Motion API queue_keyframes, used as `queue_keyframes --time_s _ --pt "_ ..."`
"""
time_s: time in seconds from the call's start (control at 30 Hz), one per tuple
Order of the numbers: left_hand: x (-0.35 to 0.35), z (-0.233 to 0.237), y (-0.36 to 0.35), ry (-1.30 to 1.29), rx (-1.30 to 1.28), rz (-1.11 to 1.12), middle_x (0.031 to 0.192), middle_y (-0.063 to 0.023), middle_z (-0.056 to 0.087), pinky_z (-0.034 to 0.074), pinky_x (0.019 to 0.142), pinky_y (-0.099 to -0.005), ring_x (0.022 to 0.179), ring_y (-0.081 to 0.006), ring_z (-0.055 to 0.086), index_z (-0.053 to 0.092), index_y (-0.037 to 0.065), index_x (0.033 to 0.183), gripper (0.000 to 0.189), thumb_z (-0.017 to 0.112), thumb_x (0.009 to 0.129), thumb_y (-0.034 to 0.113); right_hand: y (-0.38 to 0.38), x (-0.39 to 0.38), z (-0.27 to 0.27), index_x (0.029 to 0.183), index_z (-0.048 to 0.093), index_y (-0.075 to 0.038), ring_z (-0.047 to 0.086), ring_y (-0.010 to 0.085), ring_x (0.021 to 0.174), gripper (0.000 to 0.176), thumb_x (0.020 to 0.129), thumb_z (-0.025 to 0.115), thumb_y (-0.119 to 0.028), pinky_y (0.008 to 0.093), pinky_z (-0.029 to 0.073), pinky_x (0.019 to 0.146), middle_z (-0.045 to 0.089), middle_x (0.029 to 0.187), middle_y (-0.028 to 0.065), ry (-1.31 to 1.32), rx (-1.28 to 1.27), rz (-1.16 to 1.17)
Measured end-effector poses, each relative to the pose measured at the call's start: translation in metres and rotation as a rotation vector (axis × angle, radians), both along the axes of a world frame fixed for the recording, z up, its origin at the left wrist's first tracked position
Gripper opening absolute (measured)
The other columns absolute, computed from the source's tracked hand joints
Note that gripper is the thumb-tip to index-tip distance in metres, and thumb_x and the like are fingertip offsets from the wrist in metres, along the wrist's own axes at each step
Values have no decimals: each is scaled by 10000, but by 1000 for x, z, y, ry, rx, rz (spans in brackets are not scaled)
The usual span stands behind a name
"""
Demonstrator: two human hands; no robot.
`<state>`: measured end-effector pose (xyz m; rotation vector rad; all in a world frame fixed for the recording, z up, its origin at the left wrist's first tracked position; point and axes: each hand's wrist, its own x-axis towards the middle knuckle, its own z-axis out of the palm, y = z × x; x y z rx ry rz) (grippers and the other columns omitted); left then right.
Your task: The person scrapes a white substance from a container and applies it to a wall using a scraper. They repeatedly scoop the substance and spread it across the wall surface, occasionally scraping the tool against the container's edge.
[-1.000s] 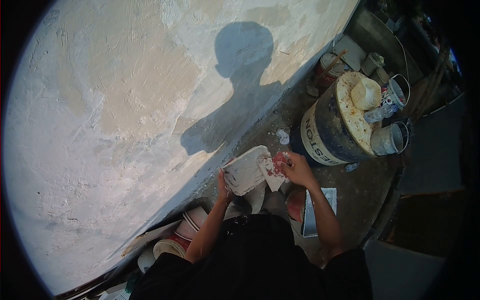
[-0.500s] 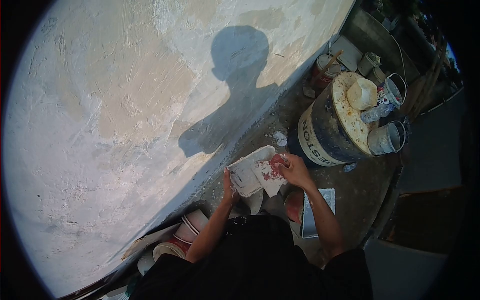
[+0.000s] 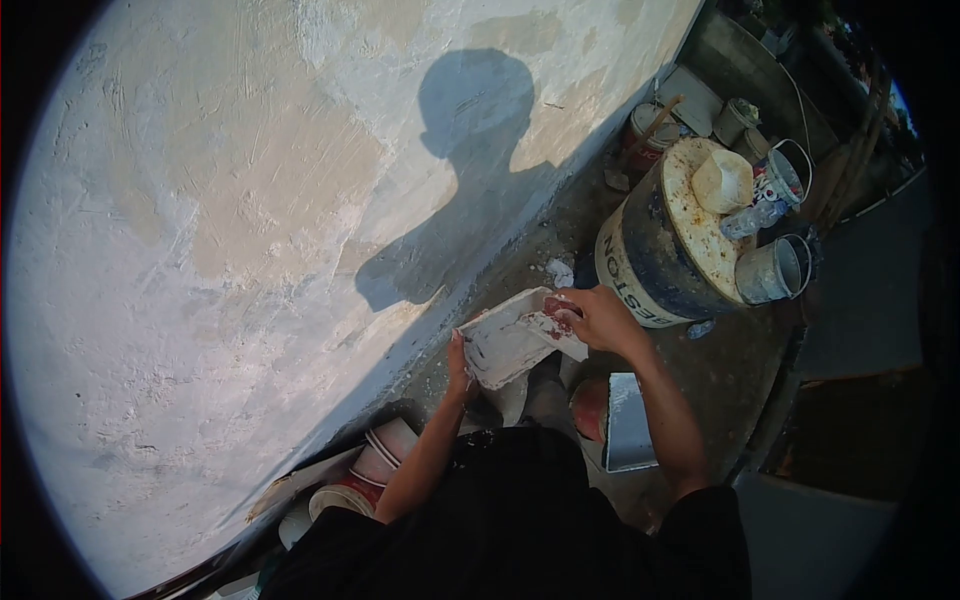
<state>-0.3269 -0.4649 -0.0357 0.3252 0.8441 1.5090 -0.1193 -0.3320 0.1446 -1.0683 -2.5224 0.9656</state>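
Note:
My left hand (image 3: 460, 372) grips the near left side of a shallow white tray (image 3: 495, 346), smeared inside with pale filler. A putty scraper (image 3: 570, 343) with a wide, filler-crusted blade and a reddish handle part is held in my right hand (image 3: 606, 322), fingers closed around it. Its blade lies over the tray's right end; whether the edge touches the bottom cannot be made out. To the left rises a wall (image 3: 290, 190) with patchy white and beige coats, carrying my shadow.
At the right a dark drum (image 3: 655, 250) bears a cream container (image 3: 723, 182), a plastic bottle (image 3: 752, 220) and metal pails (image 3: 770, 272). A rectangular pan (image 3: 629, 425) lies on the ground by a reddish round object (image 3: 590, 408). Buckets (image 3: 385, 450) stand by the wall's foot.
My right hand and the scraper have moved slightly right and up, turning, with the blade shifting toward the tray's right end. My left hand still holds the tray.

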Motion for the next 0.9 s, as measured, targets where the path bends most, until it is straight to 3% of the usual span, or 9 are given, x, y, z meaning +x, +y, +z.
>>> queue_keyframes --time_s 0.03,0.13,0.33,0.43,0.53,0.63,0.83,0.9 --pt "-1 3 0 9 4 13 1330 -139 498 382 1040 -434 1218 -290 490 430 54 1370 696 347 948 600 1 2 3 1058 648 -76 625 412 794 297 764 611 -50 469 485 715 645 817 230 -117 -7 -41" --pt "-3 2 1 47 63 41 1336 -131 491 365 1052 -422 1227 -274 471 431 53 1372 687 334 957 591 -2 2 1 1041 645 -62 619 422 804 286 757 611 -50 465 488 729 651 822 224 -113 58 -17" --pt "-1 0 -1 212 50 102 1318 -128 505 371 1036 -393 1211 -255 475 473 15 1334 678 327 970 569 3 -4 13 1015 638 -12 618 423 822 270 750 607 -51 469 494 747 642 834 243 -157 -74 25" --pt "3 -1 0 356 116 205 1274 -162 545 385 1001 -380 1154 -244 524 523 -50 1271 751 370 942 607 4 3 4 930 631 1 624 409 732 188 762 646 -82 460 471 640 617 727 239 -38 67 -61" --pt "-1 -3 -1 465 175 210 1287 -180 540 375 1013 -390 1163 -250 521 525 -56 1261 781 355 933 632 2 3 2 889 614 19 617 421 739 176 760 653 -95 471 464 645 608 718 246 -16 124 -142" --pt "1 -15 4 376 201 253 1294 -189 539 371 1020 -401 1170 -258 520 526 -61 1253 815 349 918 661 4 4 -19 873 612 30 608 436 743 200 745 662 -116 478 457 644 599 711 251 -114 99 -158" --pt "2 -11 4 442 170 262 1286 -186 545 393 1003 -395 1155 -259 531 530 -67 1234 843 350 902 686 15 10 -26 810 608 34 580 419 655 200 711 658 -133 450 426 586 572 667 247 -67 -69 -141" --pt "4 -10 4 412 153 256 1281 -182 547 406 988 -389 1143 -254 537 530 -69 1233 842 349 903 685 15 9 -18 806 615 50 598 436 741 214 700 650 -132 463 455 653 591 728 273 -106 -119 -175"
